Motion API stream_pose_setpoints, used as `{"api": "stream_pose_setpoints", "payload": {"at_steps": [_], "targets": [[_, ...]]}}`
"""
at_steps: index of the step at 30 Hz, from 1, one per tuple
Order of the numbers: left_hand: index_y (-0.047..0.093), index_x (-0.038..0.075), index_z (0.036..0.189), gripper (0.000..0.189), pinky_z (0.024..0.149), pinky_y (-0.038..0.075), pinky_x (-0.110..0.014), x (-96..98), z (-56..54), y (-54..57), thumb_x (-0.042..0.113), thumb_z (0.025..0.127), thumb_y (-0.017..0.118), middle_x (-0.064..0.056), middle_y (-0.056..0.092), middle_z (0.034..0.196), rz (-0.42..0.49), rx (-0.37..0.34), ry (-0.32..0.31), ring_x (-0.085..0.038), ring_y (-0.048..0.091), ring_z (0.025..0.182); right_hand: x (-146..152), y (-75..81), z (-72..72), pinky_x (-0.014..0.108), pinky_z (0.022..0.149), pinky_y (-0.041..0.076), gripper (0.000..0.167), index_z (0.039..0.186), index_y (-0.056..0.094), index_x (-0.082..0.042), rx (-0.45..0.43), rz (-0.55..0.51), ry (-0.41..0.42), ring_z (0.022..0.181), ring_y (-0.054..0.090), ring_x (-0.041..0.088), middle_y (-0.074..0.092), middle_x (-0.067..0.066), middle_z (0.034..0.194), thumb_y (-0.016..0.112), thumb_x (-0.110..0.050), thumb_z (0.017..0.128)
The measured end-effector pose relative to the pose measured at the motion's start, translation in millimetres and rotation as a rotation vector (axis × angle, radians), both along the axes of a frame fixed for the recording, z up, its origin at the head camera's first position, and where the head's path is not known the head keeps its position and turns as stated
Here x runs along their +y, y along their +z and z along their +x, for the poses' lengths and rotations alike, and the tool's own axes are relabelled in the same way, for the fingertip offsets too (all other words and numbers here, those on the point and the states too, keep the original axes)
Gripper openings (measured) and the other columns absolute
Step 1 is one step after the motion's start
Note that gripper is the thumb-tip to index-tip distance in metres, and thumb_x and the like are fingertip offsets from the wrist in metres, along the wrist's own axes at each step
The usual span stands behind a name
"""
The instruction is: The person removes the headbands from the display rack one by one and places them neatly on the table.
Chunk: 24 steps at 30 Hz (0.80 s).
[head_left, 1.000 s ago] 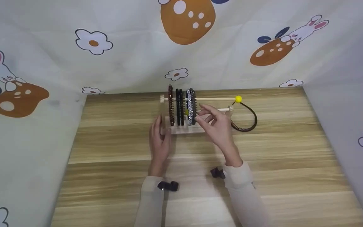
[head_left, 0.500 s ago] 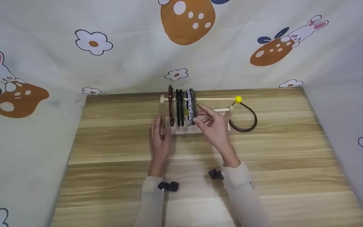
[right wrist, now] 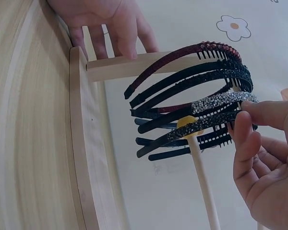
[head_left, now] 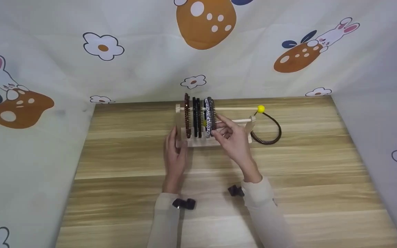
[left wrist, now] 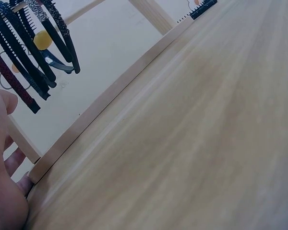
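In the head view a wooden headband stand [head_left: 177, 119] stands near the table's back. My left hand [head_left: 176, 160] grips its left upright, fingers and thumb on either side of the wood. Several headbands hang on its rods: a dark red one [head_left: 186, 117] at the left, black ones [head_left: 195, 119] beside it, then a silver glitter one [head_left: 208, 120]. My right hand [head_left: 236, 143] pinches the dark glitter headband [right wrist: 182, 132], the nearest to it in the right wrist view, between thumb and forefinger. Its fingertips lie close against the silver headband too.
A dark toothed headband [head_left: 280, 129] is just right of the stand, beneath the upper rod's yellow end ball [head_left: 261, 109]. Behind rises a patterned cloth [head_left: 143, 75], close to the stand. Black wrist devices [head_left: 184, 203] sit at both sleeves. Wood-grain table [head_left: 288, 206] stretches in front.
My right hand has shifted slightly left, its fingertips closing up to the glitter headbands. The left hand stays on the stand's upright.
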<state>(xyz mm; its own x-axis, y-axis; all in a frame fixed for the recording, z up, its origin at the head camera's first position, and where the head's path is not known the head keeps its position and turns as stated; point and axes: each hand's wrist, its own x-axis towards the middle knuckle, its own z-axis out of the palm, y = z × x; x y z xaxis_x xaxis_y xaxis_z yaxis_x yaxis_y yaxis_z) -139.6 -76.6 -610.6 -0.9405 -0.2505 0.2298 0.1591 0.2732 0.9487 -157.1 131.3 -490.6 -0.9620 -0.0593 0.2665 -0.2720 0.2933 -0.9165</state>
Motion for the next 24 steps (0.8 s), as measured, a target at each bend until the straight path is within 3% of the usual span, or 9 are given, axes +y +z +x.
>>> {"api": "stream_pose_setpoints", "payload": {"at_steps": [9,16,24], "targets": [[0.043,0.014,0.170,0.069,0.108,0.055,-0.068,-0.7,-1.9,-4.4,0.042,0.111,0.066,-0.018,0.041,0.172,0.010,0.015,0.005,-0.044,0.049,0.150,3.1,-1.9,-1.3,0.019,0.072,0.061,0.056,0.145,0.065,0.012,0.015,-0.031,0.011,0.080,0.073,0.021,0.079,0.021,0.104,0.082,0.010,0.092],[0.042,0.013,0.171,0.066,0.110,0.054,-0.068,0.3,-1.5,0.1,0.029,0.111,0.064,-0.018,0.040,0.173,0.020,-0.006,-0.004,-0.043,0.047,0.151,5.5,0.6,-1.4,0.018,0.070,0.059,0.052,0.144,0.066,0.011,-0.001,-0.022,0.006,0.078,0.070,0.015,0.079,0.019,0.102,0.081,0.009,0.094],[0.043,0.009,0.169,0.066,0.108,0.056,-0.066,0.8,-2.2,-1.3,0.026,0.110,0.066,-0.019,0.042,0.171,0.029,0.014,-0.001,-0.043,0.051,0.147,7.7,1.2,-2.5,0.017,0.068,0.057,0.046,0.141,0.067,0.012,0.000,-0.005,-0.016,0.076,0.068,0.014,0.078,0.018,0.102,0.078,0.008,0.096]]}}
